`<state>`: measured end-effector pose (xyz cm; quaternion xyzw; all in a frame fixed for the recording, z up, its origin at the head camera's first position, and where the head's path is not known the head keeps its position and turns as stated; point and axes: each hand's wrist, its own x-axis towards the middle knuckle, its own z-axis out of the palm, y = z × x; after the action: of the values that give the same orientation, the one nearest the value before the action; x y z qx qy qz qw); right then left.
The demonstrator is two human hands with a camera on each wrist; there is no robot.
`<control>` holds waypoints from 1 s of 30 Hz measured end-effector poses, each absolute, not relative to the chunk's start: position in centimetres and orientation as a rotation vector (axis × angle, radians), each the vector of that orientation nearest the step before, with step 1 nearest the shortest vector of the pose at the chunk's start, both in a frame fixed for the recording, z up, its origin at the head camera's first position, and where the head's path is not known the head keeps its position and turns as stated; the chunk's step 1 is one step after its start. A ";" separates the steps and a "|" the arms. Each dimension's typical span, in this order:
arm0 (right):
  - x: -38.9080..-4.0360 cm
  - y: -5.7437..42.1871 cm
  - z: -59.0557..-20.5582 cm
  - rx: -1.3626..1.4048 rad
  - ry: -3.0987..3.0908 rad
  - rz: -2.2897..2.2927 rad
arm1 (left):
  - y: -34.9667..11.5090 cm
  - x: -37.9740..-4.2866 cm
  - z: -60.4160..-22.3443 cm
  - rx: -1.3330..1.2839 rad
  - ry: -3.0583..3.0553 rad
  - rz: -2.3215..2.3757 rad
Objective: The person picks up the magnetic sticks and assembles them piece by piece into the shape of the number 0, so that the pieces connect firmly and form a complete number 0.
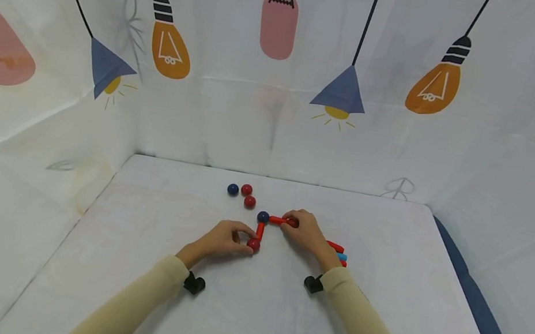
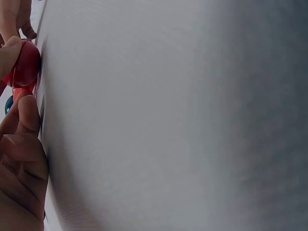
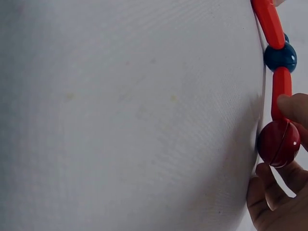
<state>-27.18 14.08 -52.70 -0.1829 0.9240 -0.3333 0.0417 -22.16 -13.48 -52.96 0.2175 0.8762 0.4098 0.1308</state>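
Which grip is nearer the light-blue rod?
Right. The right grip pinches a red ball just left of the light-blue rod; the left grip, farther left, holds another red ball.

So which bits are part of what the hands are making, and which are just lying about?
In the job:
- dark blue corner ball
- two red rods touching it
- red ball at the left hand
- red ball at the right hand

Lying about:
- loose dark blue ball
- two loose red balls
- red and light blue rods by the right wrist
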 end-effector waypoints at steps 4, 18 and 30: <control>-27.2 14.1 -52.8 -0.559 2.833 -1.015 | -13.4 -22.3 -53.0 0.626 2.534 1.184; -26.9 14.0 -52.6 -0.548 2.827 -1.036 | -13.2 -22.7 -53.2 0.624 2.476 1.225; -26.8 13.9 -52.6 -0.529 2.828 -1.033 | -13.2 -22.6 -53.0 0.641 2.467 1.289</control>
<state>-26.83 13.92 -52.60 -0.1728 0.9243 -0.3377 0.0425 -22.64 -13.22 -53.05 0.2221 0.8550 0.4467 0.1420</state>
